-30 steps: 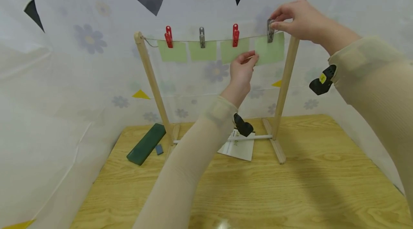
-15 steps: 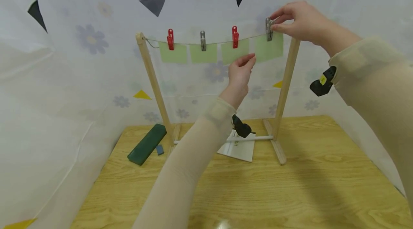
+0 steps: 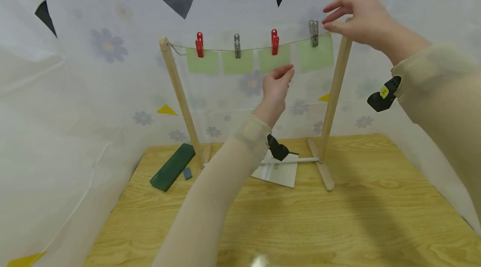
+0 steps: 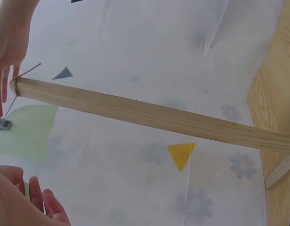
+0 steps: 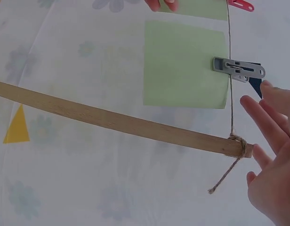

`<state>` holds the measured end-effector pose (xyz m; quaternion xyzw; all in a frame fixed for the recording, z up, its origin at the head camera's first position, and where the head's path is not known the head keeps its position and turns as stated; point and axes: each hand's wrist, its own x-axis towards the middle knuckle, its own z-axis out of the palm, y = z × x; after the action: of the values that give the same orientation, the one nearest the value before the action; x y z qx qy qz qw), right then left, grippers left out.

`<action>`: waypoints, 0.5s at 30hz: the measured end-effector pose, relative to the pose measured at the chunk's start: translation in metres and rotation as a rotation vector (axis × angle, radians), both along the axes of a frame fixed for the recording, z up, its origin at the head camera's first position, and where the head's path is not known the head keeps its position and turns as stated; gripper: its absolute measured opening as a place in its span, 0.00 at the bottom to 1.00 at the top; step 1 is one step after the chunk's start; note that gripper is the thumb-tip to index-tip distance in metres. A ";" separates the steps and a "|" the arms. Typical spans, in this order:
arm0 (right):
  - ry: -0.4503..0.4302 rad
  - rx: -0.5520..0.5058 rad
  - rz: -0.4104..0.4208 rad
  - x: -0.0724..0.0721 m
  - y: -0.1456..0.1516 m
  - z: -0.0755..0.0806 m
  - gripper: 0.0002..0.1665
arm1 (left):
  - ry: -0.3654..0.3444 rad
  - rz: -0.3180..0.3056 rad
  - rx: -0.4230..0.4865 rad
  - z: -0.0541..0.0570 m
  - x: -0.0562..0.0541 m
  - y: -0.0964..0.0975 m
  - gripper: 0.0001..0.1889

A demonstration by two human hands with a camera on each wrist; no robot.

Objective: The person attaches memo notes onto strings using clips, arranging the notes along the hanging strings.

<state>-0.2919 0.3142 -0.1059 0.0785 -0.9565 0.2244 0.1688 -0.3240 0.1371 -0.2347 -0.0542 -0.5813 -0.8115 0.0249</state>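
Four pieces of light green paper hang in a row from a string. At the right end, a grey clothespin (image 3: 314,35) clips the last green paper (image 3: 316,54) to the string (image 5: 230,108). My right hand (image 3: 362,18) is just right of that clothespin, fingers apart and holding nothing; the right wrist view shows a gap between fingertips and clothespin. Lower down, my left hand (image 3: 275,93) has loosely bent fingers in front of the lower right corner of the third paper (image 3: 271,59), which a red clothespin (image 3: 275,42) holds.
Wooden posts (image 3: 334,95) carry the string, joined below by a white rod (image 3: 306,160). On the wooden table (image 3: 338,225) lie a dark green case (image 3: 173,167), a small blue block (image 3: 187,173) and a white printed booklet (image 3: 282,175). A patterned white sheet (image 3: 112,104) hangs behind.
My right hand has let go of the grey clothespin and moved right. My left hand has drawn away from the last paper, slightly left and down. The clothespin stays clipped on the string.
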 end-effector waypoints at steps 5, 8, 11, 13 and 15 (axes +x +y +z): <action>0.051 -0.070 -0.033 0.004 0.003 0.001 0.32 | -0.002 -0.005 -0.017 -0.003 -0.002 -0.005 0.10; 0.091 -0.139 -0.029 0.007 0.004 0.002 0.30 | -0.007 -0.001 -0.030 -0.005 -0.004 -0.007 0.10; 0.117 -0.197 -0.017 0.010 0.002 0.002 0.28 | -0.006 -0.010 -0.043 -0.007 -0.005 -0.011 0.10; 0.126 -0.226 -0.011 0.011 0.000 0.002 0.28 | -0.004 -0.018 -0.057 -0.008 -0.006 -0.015 0.11; 0.139 -0.236 -0.002 0.012 -0.003 0.000 0.27 | 0.006 -0.021 -0.074 -0.009 -0.005 -0.020 0.11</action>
<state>-0.2795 0.3116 -0.1061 0.0727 -0.9095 0.3293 0.2430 -0.3287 0.1166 -0.2436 -0.0638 -0.6101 -0.7895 0.0163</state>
